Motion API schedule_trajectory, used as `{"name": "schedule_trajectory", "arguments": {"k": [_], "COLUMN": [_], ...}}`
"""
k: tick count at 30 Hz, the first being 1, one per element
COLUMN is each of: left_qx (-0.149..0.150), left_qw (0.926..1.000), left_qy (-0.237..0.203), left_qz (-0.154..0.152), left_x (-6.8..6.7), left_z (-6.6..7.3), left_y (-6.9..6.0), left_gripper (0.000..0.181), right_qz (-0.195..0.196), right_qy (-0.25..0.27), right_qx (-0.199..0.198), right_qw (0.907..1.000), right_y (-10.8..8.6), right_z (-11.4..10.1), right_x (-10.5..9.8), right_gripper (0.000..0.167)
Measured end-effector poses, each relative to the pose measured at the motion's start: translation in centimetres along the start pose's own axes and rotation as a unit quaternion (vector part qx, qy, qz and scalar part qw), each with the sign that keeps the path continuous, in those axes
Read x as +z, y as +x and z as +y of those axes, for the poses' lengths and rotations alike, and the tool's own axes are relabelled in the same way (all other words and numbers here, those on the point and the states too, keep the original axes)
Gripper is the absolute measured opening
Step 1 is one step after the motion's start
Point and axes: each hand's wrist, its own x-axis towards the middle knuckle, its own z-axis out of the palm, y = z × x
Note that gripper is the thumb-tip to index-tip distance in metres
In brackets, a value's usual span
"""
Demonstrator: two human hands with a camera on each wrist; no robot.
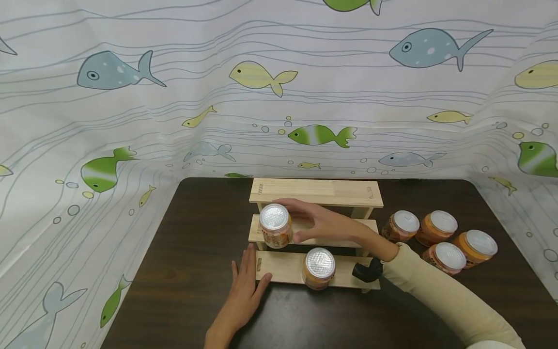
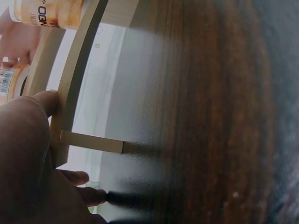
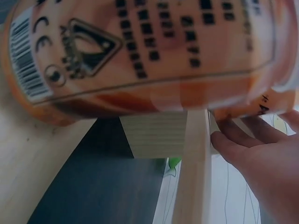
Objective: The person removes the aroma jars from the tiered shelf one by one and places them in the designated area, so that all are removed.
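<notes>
My right hand [image 1: 324, 223] grips a jar [image 1: 275, 228] with a silver lid and orange printed sides, thumb on its near side. The jar is upright at the left end of the middle step [image 1: 322, 236] of a wooden three-step rack; whether it bears on the board I cannot tell. My left hand [image 1: 244, 291] lies at the left end of the lowest step [image 1: 279, 265], its thumb touching the board and its fingers extended past the end. A second jar [image 1: 319, 269] stands on that lowest step; it fills the right wrist view's foreground.
Several more silver-lidded jars [image 1: 443, 223] stand grouped on the dark table [image 1: 174, 271] right of the rack. The rack's top step [image 1: 316, 190] rises behind. A fish-patterned curtain [image 1: 279, 106] surrounds the table's back and sides. A black strap piece [image 1: 367, 270] hangs at my right wrist.
</notes>
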Motion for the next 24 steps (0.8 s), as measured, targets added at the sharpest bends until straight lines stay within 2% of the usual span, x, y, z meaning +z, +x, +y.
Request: {"name": "schedule_trajectory", "arguments": {"k": [4,8,14,18,24], "left_qx": [-0.007,-0.007,0.013,0.015,0.006], "left_qw": [1.0000,1.0000,0.9998,0.9998,0.9999], "left_qy": [0.005,0.006,0.001,0.003,0.007], "left_qz": [-0.005,-0.002,0.012,0.016,0.012], "left_x": [0.0,0.0,0.1,0.1,0.1], "left_z": [-0.1,-0.2,-0.1,-0.2,-0.4], "left_y": [0.0,0.0,-0.2,-0.2,-0.1], "left_gripper": [0.083,0.083,0.081,0.080,0.081], "right_qz": [-0.011,-0.007,0.006,0.020,0.027], "right_qy": [0.006,0.022,0.049,0.033,0.009], "right_qx": [-0.003,0.003,0.026,0.032,0.031], "right_qw": [0.9999,0.9997,0.9985,0.9987,0.9991], "right_y": [1.2,2.0,2.3,2.3,1.8], "right_z": [-0.1,-0.2,-0.5,-0.7,-0.6], "right_x": [0.4,0.9,1.5,1.5,1.0], "right_gripper": [0.103,0.098,0.087,0.079,0.077]}}
